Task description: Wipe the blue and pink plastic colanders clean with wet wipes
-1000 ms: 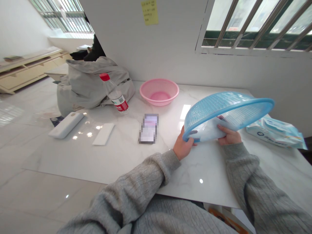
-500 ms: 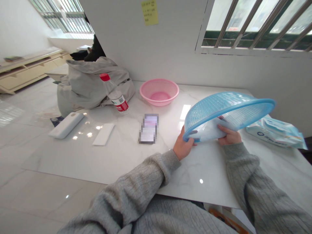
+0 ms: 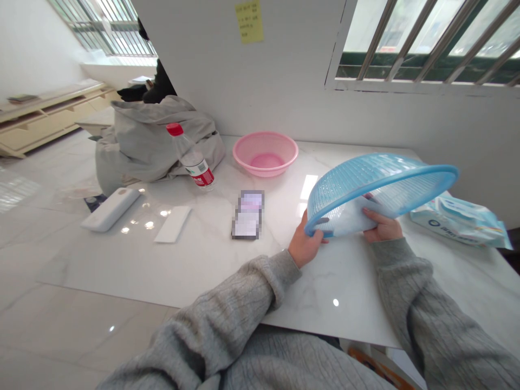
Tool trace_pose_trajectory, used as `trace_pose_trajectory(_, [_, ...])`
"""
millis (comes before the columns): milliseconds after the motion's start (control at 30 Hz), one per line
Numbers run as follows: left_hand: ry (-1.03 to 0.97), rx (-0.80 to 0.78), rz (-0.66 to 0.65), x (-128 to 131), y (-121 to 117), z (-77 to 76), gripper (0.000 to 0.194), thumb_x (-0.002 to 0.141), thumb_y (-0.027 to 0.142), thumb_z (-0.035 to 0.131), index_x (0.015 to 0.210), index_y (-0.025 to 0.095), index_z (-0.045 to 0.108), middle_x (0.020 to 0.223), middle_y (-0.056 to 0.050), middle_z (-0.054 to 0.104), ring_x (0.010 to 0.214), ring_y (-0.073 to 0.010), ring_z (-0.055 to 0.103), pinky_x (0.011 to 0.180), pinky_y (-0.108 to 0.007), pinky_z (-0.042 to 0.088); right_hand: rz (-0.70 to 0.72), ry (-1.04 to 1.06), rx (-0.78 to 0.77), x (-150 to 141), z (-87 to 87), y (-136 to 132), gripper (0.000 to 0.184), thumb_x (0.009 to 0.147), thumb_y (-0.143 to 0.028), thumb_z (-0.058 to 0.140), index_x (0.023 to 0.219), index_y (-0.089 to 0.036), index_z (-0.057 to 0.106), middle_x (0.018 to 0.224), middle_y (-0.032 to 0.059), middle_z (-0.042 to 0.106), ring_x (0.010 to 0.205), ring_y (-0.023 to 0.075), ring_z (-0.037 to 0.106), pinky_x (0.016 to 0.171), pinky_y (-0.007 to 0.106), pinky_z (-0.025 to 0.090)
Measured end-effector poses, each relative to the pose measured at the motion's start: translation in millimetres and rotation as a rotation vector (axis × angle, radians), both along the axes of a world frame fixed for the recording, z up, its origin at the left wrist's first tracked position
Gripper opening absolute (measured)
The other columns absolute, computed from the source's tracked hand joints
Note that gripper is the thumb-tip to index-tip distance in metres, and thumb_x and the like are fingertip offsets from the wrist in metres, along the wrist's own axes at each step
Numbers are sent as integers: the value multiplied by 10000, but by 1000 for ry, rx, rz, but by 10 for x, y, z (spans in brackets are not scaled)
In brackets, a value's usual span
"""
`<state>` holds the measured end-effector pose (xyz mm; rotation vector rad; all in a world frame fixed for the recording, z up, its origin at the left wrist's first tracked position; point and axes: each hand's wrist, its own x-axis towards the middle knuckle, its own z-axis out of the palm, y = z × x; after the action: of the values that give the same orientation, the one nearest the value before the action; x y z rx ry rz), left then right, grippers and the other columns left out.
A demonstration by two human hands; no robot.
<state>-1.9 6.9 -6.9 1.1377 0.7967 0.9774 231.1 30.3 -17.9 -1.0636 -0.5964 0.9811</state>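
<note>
My left hand [image 3: 304, 245] grips the near rim of a light blue plastic colander [image 3: 365, 187], which is held up and tilted with its hollow side facing me. My right hand [image 3: 382, 226] is at the colander's inner side, its fingers pinching a white cloth or wipe [image 3: 349, 216] against the perforated wall. The colander hides part of my right fingers and the marble table behind it. Both grey knit sleeves reach in from the bottom of the view.
Farther along the marble table [image 3: 122, 260] stand a pink plastic basket [image 3: 244, 157] and a red-capped water bottle [image 3: 190, 160]. A blurred phone [image 3: 247, 215], white card [image 3: 173, 223], white device [image 3: 110, 208], wipes pack [image 3: 459, 222] and grey jacket [image 3: 154, 143] also lie around.
</note>
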Motion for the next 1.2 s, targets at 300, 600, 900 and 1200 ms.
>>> trace_pose_trajectory(300, [2,-2,6,7,-6,8,742,847,130,564,1541,266,338,1333,-149,663,997,-256,761,757,-373,662,-24,49,-23,-48,84,-8,492,533,-207,879,1010,-253,769,1197,18,735,1280,298,629,1229,524,441])
trace_pose_trajectory(600, [3,-3,6,5,-6,7,744,849,128,572,1543,262,339,1335,-149,661,992,-251,762,756,-360,657,-32,50,-36,-60,94,-1,453,548,-197,851,989,-261,770,1202,28,732,1278,300,629,1211,501,465])
trace_pose_trajectory(900, [-15,5,5,-1,-8,-7,694,875,164,598,1523,261,369,1341,-142,654,1002,-263,763,769,-388,665,-13,28,-23,-44,66,-7,432,576,-209,861,993,-276,769,1182,2,734,1291,285,623,1204,478,478])
trace_pose_trajectory(1200, [-23,20,-13,-6,-10,-23,569,886,172,588,1437,243,463,1370,-140,640,1041,-258,757,838,-414,668,-16,-15,52,75,103,0,481,593,-200,881,1059,-235,768,1189,28,732,1179,270,673,1147,511,517])
